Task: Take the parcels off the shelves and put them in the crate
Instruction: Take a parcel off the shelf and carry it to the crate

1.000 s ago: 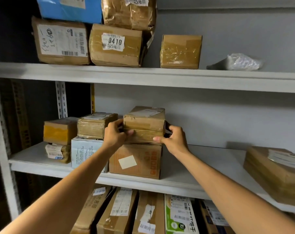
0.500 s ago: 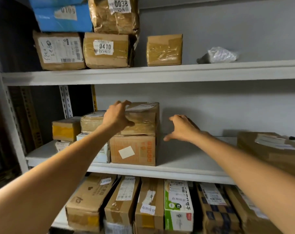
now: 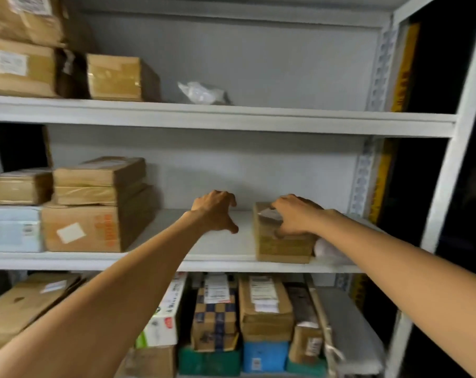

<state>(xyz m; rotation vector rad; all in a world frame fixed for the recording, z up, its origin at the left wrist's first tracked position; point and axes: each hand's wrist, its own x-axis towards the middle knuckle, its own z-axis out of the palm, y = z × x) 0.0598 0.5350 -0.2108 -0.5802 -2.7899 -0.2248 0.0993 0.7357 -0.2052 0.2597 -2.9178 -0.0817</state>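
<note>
Your right hand (image 3: 295, 217) is clamped on a brown parcel (image 3: 281, 245); the fingers lie curled over its top and the thumb presses its near face. Your left hand (image 3: 217, 211) hovers just beside it to the left, apart from the parcel and holding nothing; its fingers hang loosely curled and the thumb juts out toward the parcel.

The brown parcel sits at the right end of the middle shelf (image 3: 220, 249), close to the front edge; a white soft packet (image 3: 330, 251) lies against its right side, partly under your forearm.

Well to the left on the same shelf stands an orange-printed carton (image 3: 89, 230) with a white sticker on its face; two flat taped boxes (image 3: 95, 182) are stacked on it; beside them a small taped box (image 3: 18, 186) rests on a white box (image 3: 13, 229).

On the upper shelf (image 3: 286, 120) you have a taped cube-like box (image 3: 116, 77), larger cartons (image 3: 18, 68) at the far left, and a clear plastic bag (image 3: 201, 92) lying alone toward the middle.

The lower shelf holds a row of parcels (image 3: 264, 306) standing on edge, packed side by side; the labels are too blurred to read.
</note>
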